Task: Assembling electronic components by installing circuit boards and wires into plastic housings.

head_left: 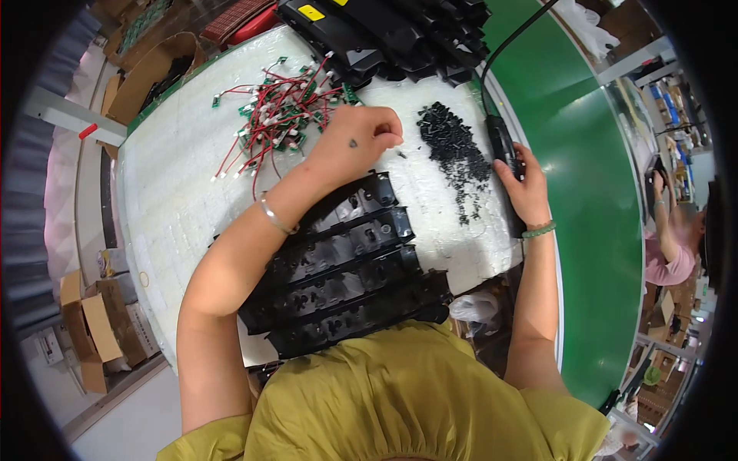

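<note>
In the head view, as landmark, the pile of small black pieces: on the white mat, dense at the far end, thinning toward the body, long axis slanting from far left to near right. Directly between the two hands.

To the left of the pile, just beside its dense part, the left hand. Thumb and fingers drawn together in a pinch, with practically no gap between the tips. At those tips, on the side toward the body, a tiny dark piece; impossible to tell whether gripped or lying on the mat beneath.

To the right of the pile, just beside its scattered edge, the right hand. Curled around a black handheld tool, with no wide opening between thumb and fingers. Long axis of the tool roughly along the pile, running away from the body; from its far end, a black cable up and to the right.

Nearer the body than the pile and off to its left, long black housings in side-by-side rows, long axes crosswise, right ends slightly farther from the body. Closer to the left hand than to the right, partly under the left forearm.

Left of the pile, beyond the left hand, a tangle of red-wired green boards. Beyond the pile, more black housings, heaped.
</note>
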`<state>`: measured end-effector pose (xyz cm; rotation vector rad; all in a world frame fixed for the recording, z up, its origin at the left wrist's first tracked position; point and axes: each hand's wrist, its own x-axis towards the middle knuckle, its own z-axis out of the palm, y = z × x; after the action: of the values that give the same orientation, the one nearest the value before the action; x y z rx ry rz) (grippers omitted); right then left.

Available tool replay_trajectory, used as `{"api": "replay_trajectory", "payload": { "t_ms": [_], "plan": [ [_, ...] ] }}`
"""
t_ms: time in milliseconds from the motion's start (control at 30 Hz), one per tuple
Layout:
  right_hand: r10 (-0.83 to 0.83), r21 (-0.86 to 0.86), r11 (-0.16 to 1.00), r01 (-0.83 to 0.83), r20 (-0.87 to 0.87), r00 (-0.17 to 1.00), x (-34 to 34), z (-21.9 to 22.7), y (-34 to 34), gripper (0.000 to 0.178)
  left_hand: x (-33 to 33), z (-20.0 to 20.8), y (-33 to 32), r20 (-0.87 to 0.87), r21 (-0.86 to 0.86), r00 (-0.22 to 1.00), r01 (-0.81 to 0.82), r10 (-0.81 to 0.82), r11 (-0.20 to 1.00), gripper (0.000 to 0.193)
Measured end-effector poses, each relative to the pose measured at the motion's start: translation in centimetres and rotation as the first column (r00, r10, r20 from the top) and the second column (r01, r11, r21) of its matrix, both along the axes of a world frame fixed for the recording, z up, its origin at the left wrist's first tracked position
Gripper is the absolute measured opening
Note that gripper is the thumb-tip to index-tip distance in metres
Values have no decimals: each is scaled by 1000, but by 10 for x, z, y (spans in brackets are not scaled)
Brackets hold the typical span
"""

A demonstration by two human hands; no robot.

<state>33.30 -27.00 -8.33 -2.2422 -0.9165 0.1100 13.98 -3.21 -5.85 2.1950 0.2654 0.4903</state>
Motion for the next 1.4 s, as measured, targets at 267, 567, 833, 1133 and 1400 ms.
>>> {"api": "replay_trajectory", "payload": {
  "t_ms": [267,567,833,1133,1400],
  "plan": [
    [-36,-62,997,37,21,999,-1,4,7,54,-3,-1,0,-54,112,998,37,-31,993,7],
    [-5,10,1000,5,-24,1000,-8,4,10,53,20,-40,-5,-68,281,989,143,-129,949,7],
    [14,99,995,-3,-114,993,2,-5,4,48,-19,3,14,1,109,1000,18,-18,994,13],
    [28,-3,1000,-28,-34,999,14,-15,0,49,-153,24,0,-224,-84,931,-314,289,946,14],
    [28,-1,1000,-28,-39,999,17,-19,-2,49,-177,13,-6,-248,359,920,-203,303,911,13]
  ]
}}
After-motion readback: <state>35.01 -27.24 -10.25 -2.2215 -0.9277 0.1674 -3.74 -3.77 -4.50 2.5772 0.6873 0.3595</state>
